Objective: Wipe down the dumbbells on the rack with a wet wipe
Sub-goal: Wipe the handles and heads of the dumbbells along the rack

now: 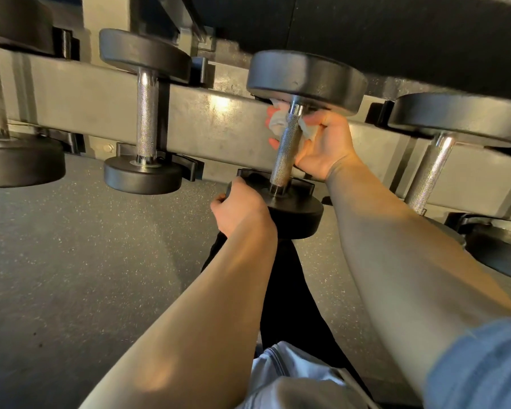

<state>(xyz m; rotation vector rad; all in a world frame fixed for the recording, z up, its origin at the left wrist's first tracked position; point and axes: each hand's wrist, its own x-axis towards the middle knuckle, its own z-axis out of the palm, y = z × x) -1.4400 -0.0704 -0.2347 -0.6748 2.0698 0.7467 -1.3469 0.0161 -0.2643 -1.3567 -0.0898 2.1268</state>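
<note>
The long grey steel rack [80, 95] runs across the room with black round-headed dumbbells sitting in its cradles. The one being cleaned is the black dumbbell with the knurled chrome handle [286, 143], third along the rack from its left end, just left of another like it [434, 163].

The person's right hand [325, 143] is curled round the upper part of that handle with the crumpled white wet wipe [278, 121] wrapped between grip and metal, close under the far head. The left hand [239, 208] clasps the rim of the near head, steadying it.

So the handle wipe is under way, I'd say; how much of the wipe reaches round the back is hard to see. Next it calls for sliding the wipe down the knurling toward the near head, perhaps turning the dumbbell, then doing both heads before moving along the rack.
</note>
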